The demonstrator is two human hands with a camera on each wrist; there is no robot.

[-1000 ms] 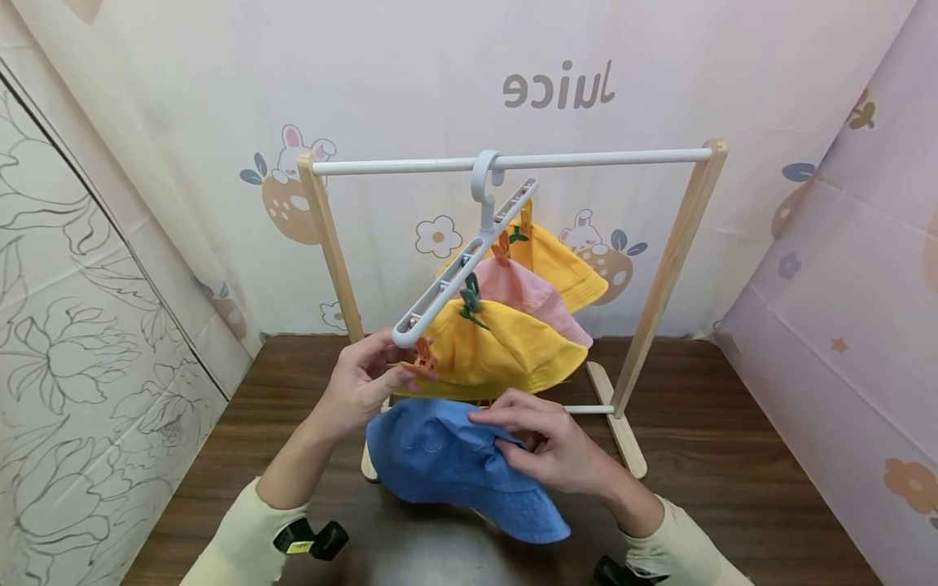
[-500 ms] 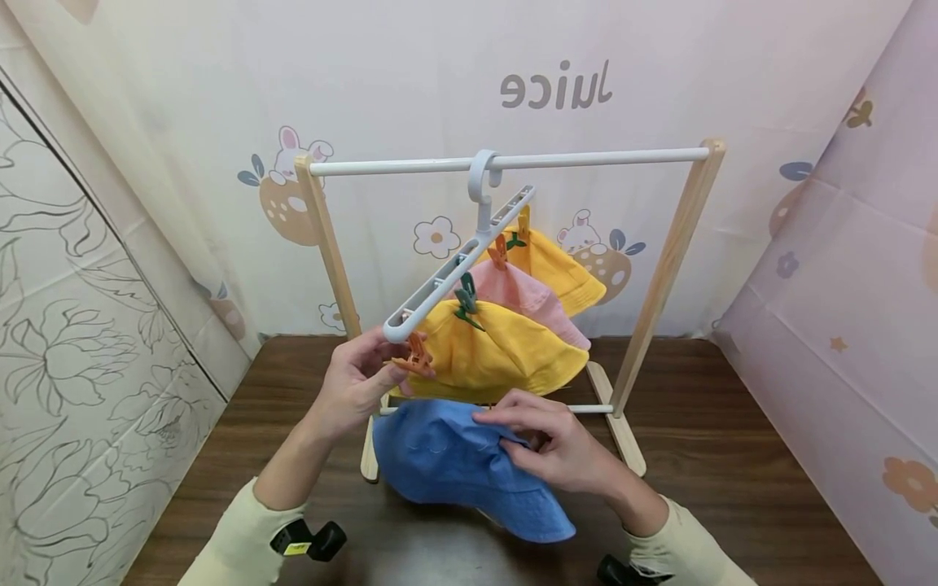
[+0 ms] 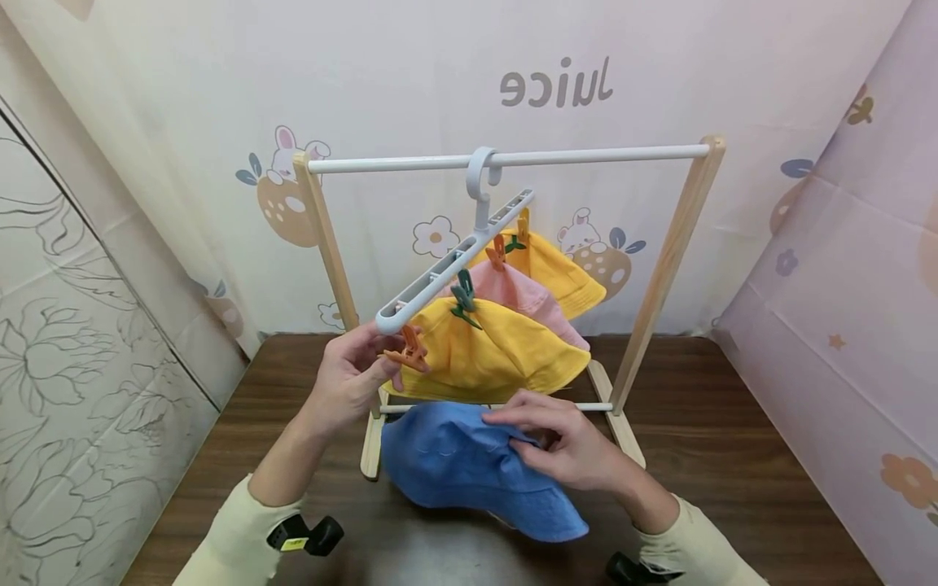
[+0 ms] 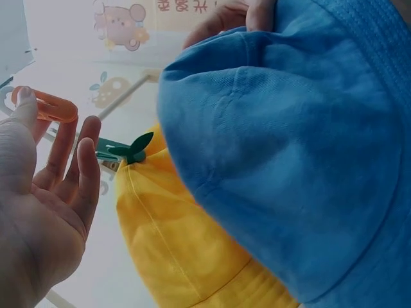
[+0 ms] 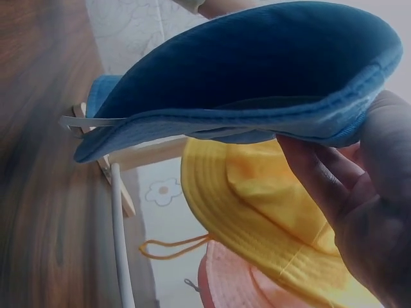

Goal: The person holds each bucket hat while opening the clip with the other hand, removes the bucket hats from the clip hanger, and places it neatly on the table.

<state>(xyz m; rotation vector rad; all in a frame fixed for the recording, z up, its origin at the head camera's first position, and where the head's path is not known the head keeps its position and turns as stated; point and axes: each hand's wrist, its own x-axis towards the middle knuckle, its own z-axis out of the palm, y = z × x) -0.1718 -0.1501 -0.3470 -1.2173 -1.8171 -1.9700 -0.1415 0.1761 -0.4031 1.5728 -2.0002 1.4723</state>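
Pinching an orange clip (image 3: 410, 352) between thumb and fingers, the left hand (image 3: 350, 376) is raised just below the near end of a pale grey hanger (image 3: 440, 273), on the left side of the desk (image 3: 733, 480). The right hand (image 3: 567, 439) grips a blue hat (image 3: 458, 460) by its crown, thumb and fingers closed on the cloth. This hat is held in front of the rack, between it and the near edge of the desk, tilted with its brim toward the near right corner. From the right wrist its open underside shows, with a pale strap (image 5: 96, 121) at the brim.

Behind it, three hats hang in a row from the hanger. Nearest is a yellow hat (image 3: 506, 350) on a green clip (image 3: 463, 291), a green leaf trim (image 4: 133, 149) at its top and an orange cord loop (image 5: 173, 248) by its brim. Next comes a pink hat (image 3: 541, 303) under a second orange clip (image 3: 496, 253), then a second yellow hat (image 3: 567, 277) toward the desk's far edge. The hanger hooks over the white rail (image 3: 601, 155) of a wooden rack (image 3: 668, 268). A printed curtain (image 3: 410, 81) rises beyond the far edge.
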